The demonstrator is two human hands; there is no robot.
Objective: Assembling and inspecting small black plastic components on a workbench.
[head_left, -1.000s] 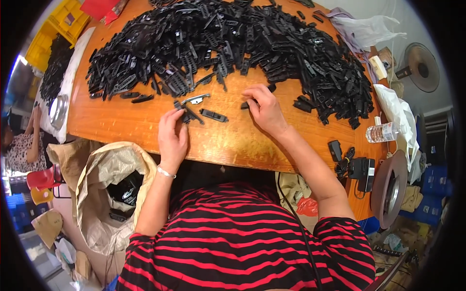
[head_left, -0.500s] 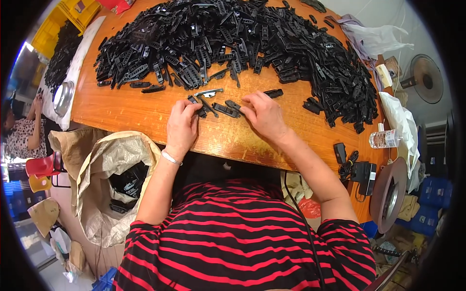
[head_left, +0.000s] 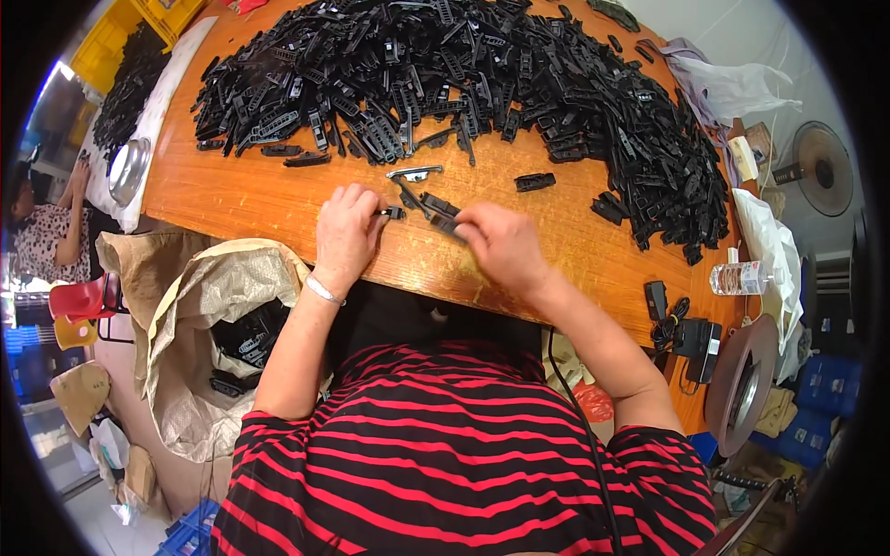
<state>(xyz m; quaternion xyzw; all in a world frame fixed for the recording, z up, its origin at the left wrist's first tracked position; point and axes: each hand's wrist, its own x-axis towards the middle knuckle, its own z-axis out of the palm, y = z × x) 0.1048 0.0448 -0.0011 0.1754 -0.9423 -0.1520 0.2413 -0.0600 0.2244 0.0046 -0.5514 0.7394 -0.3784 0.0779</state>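
Note:
My left hand [head_left: 346,236] is closed around a small black plastic part [head_left: 395,213], whose end sticks out past the fingertips. My right hand [head_left: 505,246] pinches another black plastic part [head_left: 445,224] between thumb and fingers, just right of the left hand. Close beyond it lies a black part [head_left: 438,204], with a thin black strip [head_left: 411,196] beside it. A silver-and-black piece [head_left: 414,173] rests on the wooden table [head_left: 278,204] ahead of both hands. Farther right a single black part [head_left: 535,182] lies apart.
A large heap of black plastic parts [head_left: 362,74] curves across the table's far side. At left below the table edge stands an opened woven sack [head_left: 185,352] holding black parts. To the right are a clear bottle [head_left: 739,278], a black adapter [head_left: 695,338] and a fan [head_left: 820,174].
My left hand has drawn its part slightly away from the pieces between the hands. The right hand has shifted a little nearer with its part. The whole view has shifted slightly.

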